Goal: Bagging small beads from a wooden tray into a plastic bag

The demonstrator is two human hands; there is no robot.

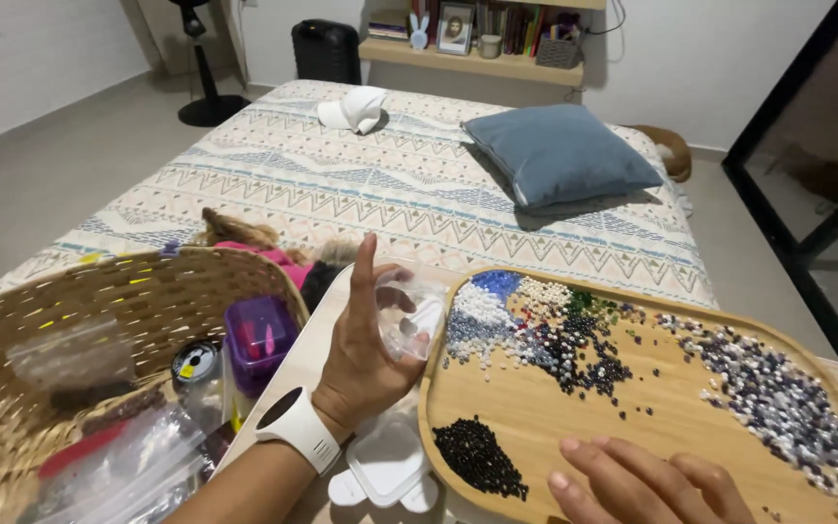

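Head view: my left hand [366, 354] is raised over the worktop edge, fingers [365, 260] loosely curled around a small clear plastic container [409, 315], index pointing up, thumb side pressing its wall. The container is see-through, roughly cup-shaped, tilted toward the wooden tray [652, 408]; can't tell if anything's inside. My right hand [642, 480] lies flat on the tray's near edge, fingers together and slightly spread at the tips, gripping nothing. The tray holds sorted bead piles: black beads [477, 456] near my right hand, white and blue ones [482, 311] at the far left corner, dark mixed ones [584, 359] mid-tray, a grey-white-purple spread [778, 398] on the right. A white lid-like plastic piece [385, 466] sits on the worktop just left of the tray, below my left wrist with its white watch [298, 427]. The wicker basket [128, 291] at left holds clear bags, a spool and a purple box [259, 335].
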